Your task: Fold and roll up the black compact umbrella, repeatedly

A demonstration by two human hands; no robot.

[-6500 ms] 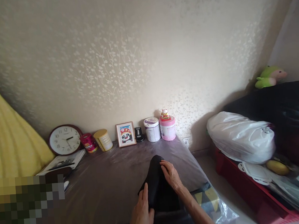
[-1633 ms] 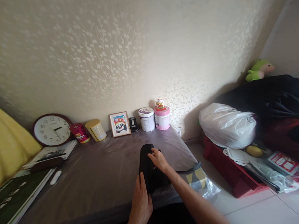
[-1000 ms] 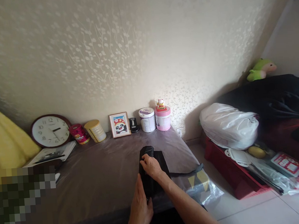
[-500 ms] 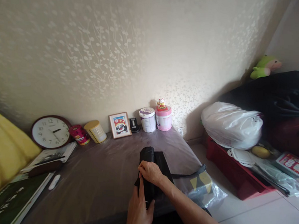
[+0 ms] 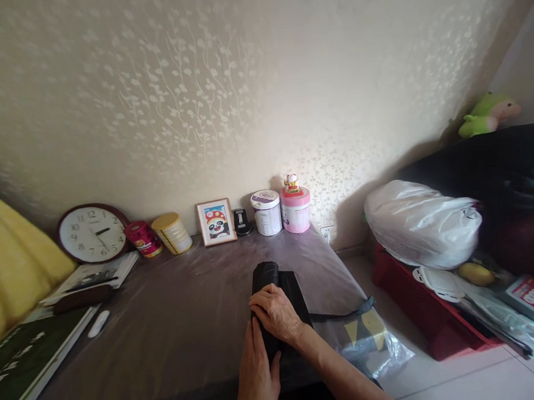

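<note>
A black cloth roll (image 5: 265, 273) lies near the front edge of the table (image 5: 184, 327), with a flat black part (image 5: 295, 290) along its right side. A dark strap (image 5: 343, 313) trails off to the right. My right hand (image 5: 277, 312) lies over the top of the roll, its fingers curled round the left side. Lower down, my left hand (image 5: 259, 368) grips the near part of the roll between thumb and fingers. The two hands touch at the roll's left side. My palms hide much of the cloth.
Along the wall stand a clock (image 5: 93, 233), a yellow-lidded can (image 5: 172, 234), a picture frame (image 5: 216, 222) and tubs (image 5: 267, 213). Books (image 5: 35, 356) lie at left. A clear plastic package (image 5: 372, 339) hangs over the right edge, beside a red box (image 5: 421, 311) on the floor.
The view has shifted slightly. My right hand has slid its fingers further over the roll's left side. Both hands stay on the black cloth.
</note>
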